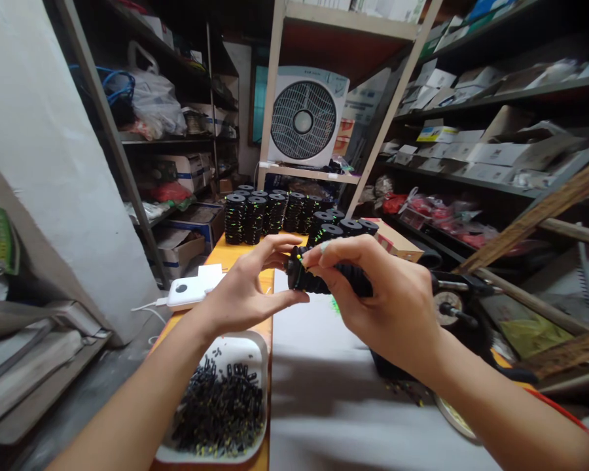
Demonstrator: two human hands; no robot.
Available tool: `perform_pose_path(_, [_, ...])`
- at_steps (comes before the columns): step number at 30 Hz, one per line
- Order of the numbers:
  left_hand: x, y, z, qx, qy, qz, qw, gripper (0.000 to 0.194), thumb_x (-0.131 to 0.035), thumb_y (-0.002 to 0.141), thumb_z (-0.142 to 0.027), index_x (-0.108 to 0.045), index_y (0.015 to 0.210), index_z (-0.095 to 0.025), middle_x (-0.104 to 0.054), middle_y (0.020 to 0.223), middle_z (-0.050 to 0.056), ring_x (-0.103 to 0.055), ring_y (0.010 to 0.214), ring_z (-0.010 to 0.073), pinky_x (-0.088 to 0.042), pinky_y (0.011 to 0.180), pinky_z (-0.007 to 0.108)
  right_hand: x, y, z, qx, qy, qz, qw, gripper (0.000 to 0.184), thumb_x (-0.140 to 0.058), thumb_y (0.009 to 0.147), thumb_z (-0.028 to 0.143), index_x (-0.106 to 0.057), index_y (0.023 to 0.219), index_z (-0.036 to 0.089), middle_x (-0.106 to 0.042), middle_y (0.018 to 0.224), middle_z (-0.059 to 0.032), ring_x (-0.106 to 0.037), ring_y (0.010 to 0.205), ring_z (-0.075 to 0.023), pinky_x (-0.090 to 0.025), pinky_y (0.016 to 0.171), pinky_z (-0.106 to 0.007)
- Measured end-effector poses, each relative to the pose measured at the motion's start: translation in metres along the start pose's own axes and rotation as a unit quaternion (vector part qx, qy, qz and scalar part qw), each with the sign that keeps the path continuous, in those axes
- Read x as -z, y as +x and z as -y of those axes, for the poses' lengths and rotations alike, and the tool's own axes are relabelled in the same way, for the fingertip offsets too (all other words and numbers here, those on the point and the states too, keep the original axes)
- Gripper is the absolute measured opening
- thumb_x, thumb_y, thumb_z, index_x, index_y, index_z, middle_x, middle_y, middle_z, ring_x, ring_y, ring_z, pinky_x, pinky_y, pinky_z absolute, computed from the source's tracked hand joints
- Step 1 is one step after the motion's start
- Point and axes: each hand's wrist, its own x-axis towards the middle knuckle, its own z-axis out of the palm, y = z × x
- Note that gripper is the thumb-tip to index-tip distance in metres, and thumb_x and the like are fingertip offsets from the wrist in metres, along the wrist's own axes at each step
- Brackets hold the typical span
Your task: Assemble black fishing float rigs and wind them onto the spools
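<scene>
A row of black ribbed spools [299, 278] lies on its side in front of me, level with my hands; my right hand hides much of it. My left hand [255, 281] curves around the near-left end of this row, fingers above and thumb below. At the same end, my right hand [377, 281] has thumb and index finger pinched together at the rim, beside a tiny yellow-green bit [300, 257]. What exactly sits between those fingertips is too small to tell. Behind the right hand stands a dark machine with a metal shaft [454, 283].
A white tray [264, 399] of small black pieces with yellow ends stands at lower left. Several stacks of black spools [255, 219] fill the table's far end. A white power device [189, 292] with a cable lies left. A fan [304, 118] and loaded shelves [495, 95] surround the table.
</scene>
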Motion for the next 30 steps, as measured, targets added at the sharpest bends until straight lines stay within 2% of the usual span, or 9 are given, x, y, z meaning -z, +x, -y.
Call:
perform_pose_path(5, [-0.001, 0.0, 0.002, 0.005, -0.017, -0.011, 1.0, 0.061, -0.078, 0.071, -0.019, -0.048, 0.124, -0.019, -0.061, 0.111, 0.005, -0.058, 0.11, 0.018, -0.047, 0.099, 0.03, -0.006, -0.007, -0.006, 0.043, 0.009, -0.023, 0.999, 0.019, -0.055, 0.085, 0.002, -0.054, 0.09, 0.02, -0.072, 0.087, -0.0008, -0.069, 0.08, -0.0115, -0.055, 0.074, -0.022])
perform_pose_path(8, [-0.002, 0.0, 0.002, 0.007, -0.032, -0.009, 0.999, 0.059, -0.078, 0.072, -0.018, -0.049, 0.123, -0.02, -0.062, 0.112, 0.005, -0.058, 0.109, 0.0173, -0.047, 0.097, 0.029, -0.007, -0.007, -0.008, 0.066, 0.016, -0.015, 0.998, 0.02, -0.053, 0.085, 0.0, -0.054, 0.089, 0.02, -0.072, 0.087, -0.0021, -0.069, 0.081, -0.0131, -0.055, 0.074, -0.024])
perform_pose_path(12, [-0.001, 0.0, 0.002, 0.005, -0.043, -0.007, 0.999, 0.059, -0.079, 0.071, -0.018, -0.05, 0.123, -0.02, -0.062, 0.116, 0.005, -0.057, 0.112, 0.0177, -0.047, 0.098, 0.029, -0.007, -0.006, -0.008, 0.084, 0.02, -0.002, 0.996, 0.022, -0.052, 0.083, -0.004, -0.055, 0.088, 0.017, -0.072, 0.086, -0.0045, -0.069, 0.084, -0.0155, -0.056, 0.076, -0.027])
perform_pose_path(17, [-0.001, -0.001, 0.003, 0.012, -0.048, -0.009, 0.999, 0.06, -0.079, 0.071, -0.018, -0.05, 0.122, -0.019, -0.062, 0.116, 0.006, -0.058, 0.111, 0.0188, -0.048, 0.098, 0.03, -0.009, -0.005, -0.008, 0.109, 0.012, -0.014, 0.994, 0.024, -0.052, 0.08, -0.006, -0.057, 0.087, 0.016, -0.072, 0.084, -0.0064, -0.069, 0.085, -0.0169, -0.057, 0.078, -0.028])
perform_pose_path(21, [-0.001, 0.0, 0.002, 0.015, -0.051, -0.006, 0.999, 0.058, -0.078, 0.072, -0.018, -0.049, 0.122, -0.021, -0.062, 0.114, 0.005, -0.059, 0.11, 0.0194, -0.048, 0.098, 0.032, -0.009, -0.008, -0.008, 0.143, -0.03, 0.0, 0.989, 0.021, -0.053, 0.082, -0.002, -0.057, 0.089, 0.017, -0.072, 0.085, -0.0077, -0.069, 0.091, -0.0191, -0.058, 0.083, -0.031])
perform_pose_path(26, [-0.002, 0.0, 0.001, 0.0, -0.051, -0.008, 0.999, 0.052, -0.074, 0.076, -0.016, -0.049, 0.121, -0.022, -0.061, 0.117, 0.005, -0.058, 0.11, 0.0187, -0.047, 0.098, 0.031, -0.01, -0.015, -0.011, 0.215, -0.112, 0.024, 0.97, 0.017, -0.054, 0.088, 0.007, -0.059, 0.098, 0.019, -0.072, 0.091, -0.0068, -0.064, 0.109, -0.0231, -0.058, 0.088, -0.036])
perform_pose_path(28, [-0.002, -0.001, 0.002, -0.006, -0.049, -0.006, 0.999, 0.049, -0.07, 0.079, -0.015, -0.049, 0.122, -0.022, -0.061, 0.117, 0.006, -0.059, 0.11, 0.0181, -0.047, 0.098, 0.03, -0.009, -0.017, -0.011, 0.237, -0.139, 0.027, 0.961, 0.016, -0.055, 0.088, 0.008, -0.062, 0.101, 0.016, -0.073, 0.092, -0.0087, -0.062, 0.113, -0.026, -0.058, 0.09, -0.037])
perform_pose_path(30, [-0.001, -0.001, 0.004, -0.009, -0.047, -0.007, 0.999, 0.047, -0.069, 0.079, -0.016, -0.049, 0.122, -0.023, -0.06, 0.119, 0.006, -0.059, 0.111, 0.0181, -0.047, 0.098, 0.031, -0.005, -0.019, -0.01, 0.255, -0.161, 0.056, 0.952, 0.019, -0.054, 0.09, 0.009, -0.063, 0.106, 0.01, -0.074, 0.099, -0.0122, -0.06, 0.117, -0.0289, -0.055, 0.095, -0.038])
